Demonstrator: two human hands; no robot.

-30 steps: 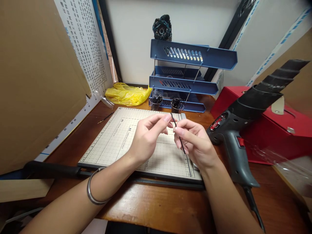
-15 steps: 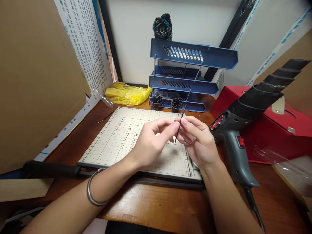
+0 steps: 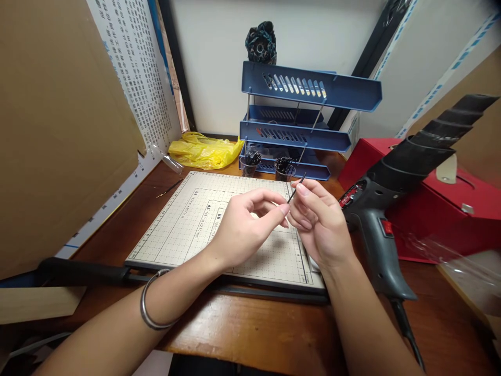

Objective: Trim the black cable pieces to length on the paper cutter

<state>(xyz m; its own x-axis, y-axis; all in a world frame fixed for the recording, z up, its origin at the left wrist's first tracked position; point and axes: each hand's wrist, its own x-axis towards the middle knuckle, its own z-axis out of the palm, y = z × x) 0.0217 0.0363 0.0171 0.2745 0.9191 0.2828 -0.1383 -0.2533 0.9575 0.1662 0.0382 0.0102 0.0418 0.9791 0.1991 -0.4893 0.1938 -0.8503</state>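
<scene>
A person's left hand (image 3: 245,227) and right hand (image 3: 325,222) pinch a thin black rod (image 3: 293,194) at a slant above the gridded bed (image 3: 172,224) of a paper trimmer (image 3: 86,272) on a brown wooden surface (image 3: 242,326). At right, a dark heat gun (image 3: 378,243) with a red switch (image 3: 387,228) tilts upward before a red box (image 3: 465,219). Behind the trimmer, two clear cups (image 3: 249,171) hold black sticks (image 3: 282,164) near a blue tiered letter tray (image 3: 344,94), with a yellow plastic bag (image 3: 205,152) lying to their left.
</scene>
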